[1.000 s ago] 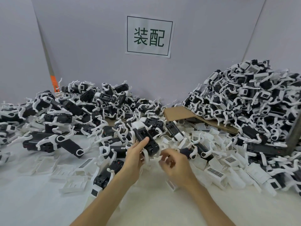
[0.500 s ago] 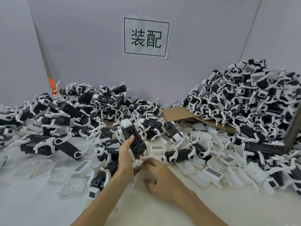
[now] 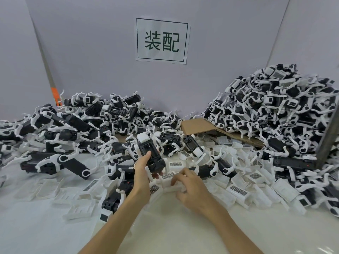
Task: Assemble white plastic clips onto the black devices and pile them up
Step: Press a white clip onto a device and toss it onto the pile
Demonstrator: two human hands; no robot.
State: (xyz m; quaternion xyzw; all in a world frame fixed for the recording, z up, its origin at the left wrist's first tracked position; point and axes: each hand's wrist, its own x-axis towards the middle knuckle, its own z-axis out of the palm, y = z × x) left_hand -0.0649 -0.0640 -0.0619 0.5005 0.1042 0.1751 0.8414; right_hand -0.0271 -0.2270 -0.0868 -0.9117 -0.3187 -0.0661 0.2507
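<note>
black device (image 3: 150, 155) sits tilted in the left hand (image 3: 142, 174), thumb across it, over mid table (image 3: 165, 228). right hand (image 3: 189, 186) curls onto loose white clips (image 3: 237, 190) (grip unclear). finished piles left (image 3: 82, 121) and right (image 3: 275, 107), cardboard (image 3: 196, 125) behind.

Left hand (image 3: 142, 172) grips black device (image 3: 149, 153); right hand (image 3: 190, 189) on white clips (image 3: 167, 176).

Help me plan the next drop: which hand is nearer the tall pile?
Right. The right hand lies left of the pile; the left hand is farther left, holding a device.
</note>
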